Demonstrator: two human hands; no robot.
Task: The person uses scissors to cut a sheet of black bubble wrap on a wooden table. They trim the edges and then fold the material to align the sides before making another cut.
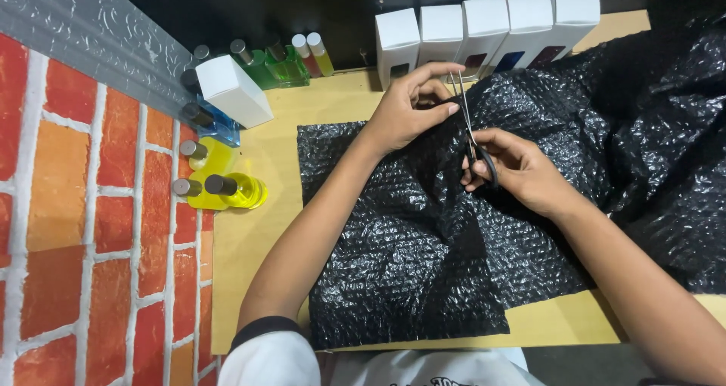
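Head view: right hand (522, 170) grips black-handled steel scissors (472, 133), blades pointing away from the person up the crinkled black bubble-wrap sheet (408, 250) — left hand (404, 114) pinching that sheet's far edge just left of the blades.

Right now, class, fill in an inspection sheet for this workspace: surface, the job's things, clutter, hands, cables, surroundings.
Surface: tan board table, largely covered.
Job's things: black bubble wrap spread across the table; scissors at its far edge, blades pointing away from the person.
Clutter: five white boxes in a row at the back; one white box lying tilted among coloured liquid bottles at the left.
Hands: left hand pinches the wrap's edge; right hand holds the scissor handles.
Cables: nothing seen.
Surroundings: brick-pattern wall at left, dark backdrop behind.
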